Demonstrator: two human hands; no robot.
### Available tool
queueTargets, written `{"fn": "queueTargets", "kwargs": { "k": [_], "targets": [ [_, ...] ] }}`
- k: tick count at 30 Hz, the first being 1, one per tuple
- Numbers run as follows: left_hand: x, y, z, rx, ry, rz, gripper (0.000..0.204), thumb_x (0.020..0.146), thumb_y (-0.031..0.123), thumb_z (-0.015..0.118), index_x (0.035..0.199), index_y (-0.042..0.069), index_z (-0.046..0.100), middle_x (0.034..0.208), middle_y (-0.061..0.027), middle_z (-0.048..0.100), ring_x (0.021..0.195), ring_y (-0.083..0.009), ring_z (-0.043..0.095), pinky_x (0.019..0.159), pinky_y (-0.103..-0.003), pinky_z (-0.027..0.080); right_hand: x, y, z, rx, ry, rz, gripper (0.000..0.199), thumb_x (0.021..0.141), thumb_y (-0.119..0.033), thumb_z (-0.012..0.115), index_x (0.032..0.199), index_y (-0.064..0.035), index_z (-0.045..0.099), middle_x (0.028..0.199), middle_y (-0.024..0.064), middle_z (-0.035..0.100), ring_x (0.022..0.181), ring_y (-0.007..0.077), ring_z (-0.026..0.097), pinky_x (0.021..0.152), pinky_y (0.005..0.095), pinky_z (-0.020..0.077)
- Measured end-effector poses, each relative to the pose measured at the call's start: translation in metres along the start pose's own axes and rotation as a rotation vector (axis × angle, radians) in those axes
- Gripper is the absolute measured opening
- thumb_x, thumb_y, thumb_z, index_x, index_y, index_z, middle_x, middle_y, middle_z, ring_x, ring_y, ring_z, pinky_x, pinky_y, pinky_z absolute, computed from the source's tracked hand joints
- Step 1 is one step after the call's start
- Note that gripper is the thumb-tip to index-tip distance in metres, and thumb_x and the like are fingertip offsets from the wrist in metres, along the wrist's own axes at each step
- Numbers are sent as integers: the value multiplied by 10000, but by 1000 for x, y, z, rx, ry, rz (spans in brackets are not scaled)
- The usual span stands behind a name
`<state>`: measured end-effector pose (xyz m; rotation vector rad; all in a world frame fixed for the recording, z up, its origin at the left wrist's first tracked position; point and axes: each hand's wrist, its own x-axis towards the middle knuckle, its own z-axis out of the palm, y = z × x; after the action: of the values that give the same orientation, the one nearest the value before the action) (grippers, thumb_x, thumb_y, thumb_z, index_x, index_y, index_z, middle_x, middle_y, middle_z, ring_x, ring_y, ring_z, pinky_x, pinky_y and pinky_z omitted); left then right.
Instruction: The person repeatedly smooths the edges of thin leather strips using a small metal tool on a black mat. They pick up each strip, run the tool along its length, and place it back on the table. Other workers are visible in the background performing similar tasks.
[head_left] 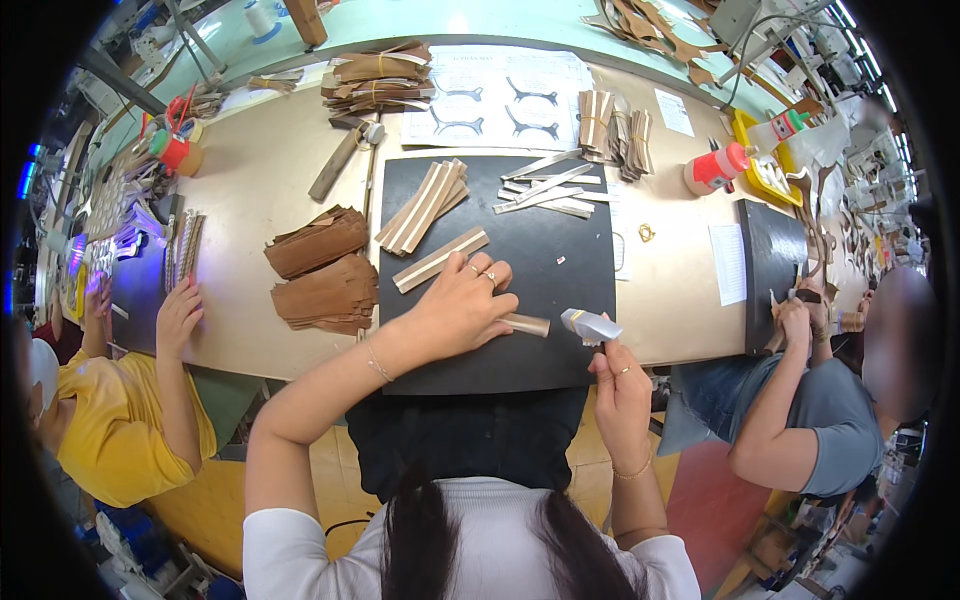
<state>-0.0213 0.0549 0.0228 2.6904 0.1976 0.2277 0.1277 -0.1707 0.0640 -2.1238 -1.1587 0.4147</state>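
Note:
On the black mat (560, 260), my left hand (465, 305) is bent over a brown strip (527, 323) with a pale band, its fingers closed on the strip's left part. The covered part is hidden. Another such strip (440, 258) lies just beyond that hand. My right hand (622, 385) grips a tool with a shiny pale grey head (591, 326) and a yellow band; its handle is mostly hidden in the fingers. The head stands right of the strip. Farther back on the mat are a bundle of banded strips (425, 208) and several narrow white strips (545, 190).
Brown leather stacks (325, 293) sit left of the mat, below a hammer (345, 160). Bundles (375, 78) and a printed sheet (490, 85) lie behind. A red-and-white bottle (715, 170) stands right. Co-workers in yellow (125, 420) and grey-blue (845, 425) sit at either side.

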Motion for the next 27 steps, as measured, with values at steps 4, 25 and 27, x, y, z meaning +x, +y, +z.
{"fn": "queueTargets", "kwargs": {
  "k": [4, 25, 27],
  "targets": [
    [-8, 18, 12, -141, 123, -222, 247, 847, 274, 807, 1012, 115, 717, 1069, -64, 571, 1024, -269, 524, 899, -408, 375, 3, 6, 13, -60, 10, -107, 487, 991, -43, 623, 1470, -117, 573, 795, 123, 574, 643, 288, 584, 624, 373, 495],
    [1, 49, 43, -231, 351, -390, 228, 844, 89, 776, 1069, 128, 783, 916, -20, 620, 898, -229, 563, 834, -378, 383, 15, 9, 25, -240, -26, -136, 511, 997, -109, 631, 1498, -172, 550, 773, 104, 554, 613, 299, 593, 567, 424, 482],
    [0, 48, 43, -196, 357, -345, 230, 839, 87, 773, 1062, 140, 796, 905, -16, 608, 889, -218, 561, 831, -375, 379, 15, 10, 25, -243, -20, -135, 512, 996, -108, 632, 1497, -172, 551, 772, 104, 554, 617, 298, 593, 572, 425, 483]
  ]
}}
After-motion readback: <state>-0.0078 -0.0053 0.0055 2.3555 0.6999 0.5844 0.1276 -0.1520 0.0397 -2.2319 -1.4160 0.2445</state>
